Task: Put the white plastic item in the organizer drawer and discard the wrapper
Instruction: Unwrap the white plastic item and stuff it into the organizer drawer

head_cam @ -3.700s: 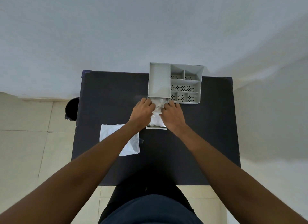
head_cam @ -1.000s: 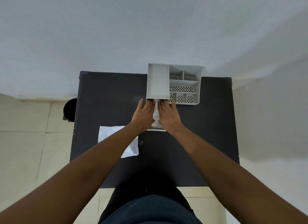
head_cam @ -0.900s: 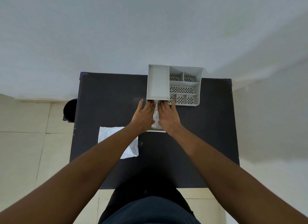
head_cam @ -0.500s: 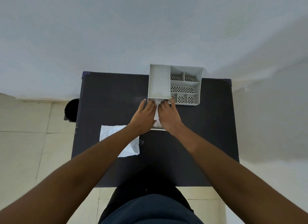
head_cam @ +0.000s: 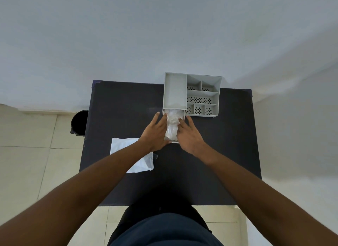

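A grey desk organizer [head_cam: 175, 92] stands at the back of the black table [head_cam: 210, 154]. Its drawer [head_cam: 173, 141] is pulled out toward me below the left compartment. Crumpled white plastic [head_cam: 172, 125] fills the drawer. My left hand [head_cam: 155, 134] lies flat along the drawer's left side, fingers spread and touching the plastic's edge. My right hand [head_cam: 190, 136] lies flat along the right side, fingers apart. Neither hand grips anything. A flat white wrapper [head_cam: 126, 150] lies on the table to the left, partly under my left forearm.
A black bin [head_cam: 79, 123] stands on the tiled floor left of the table. The organizer's right side has several small perforated compartments [head_cam: 200, 100]. A white wall rises behind the table.
Both hands have drawn apart to the drawer's sides, uncovering the white plastic that they covered a second ago. The drawer and wrapper have stayed in place.
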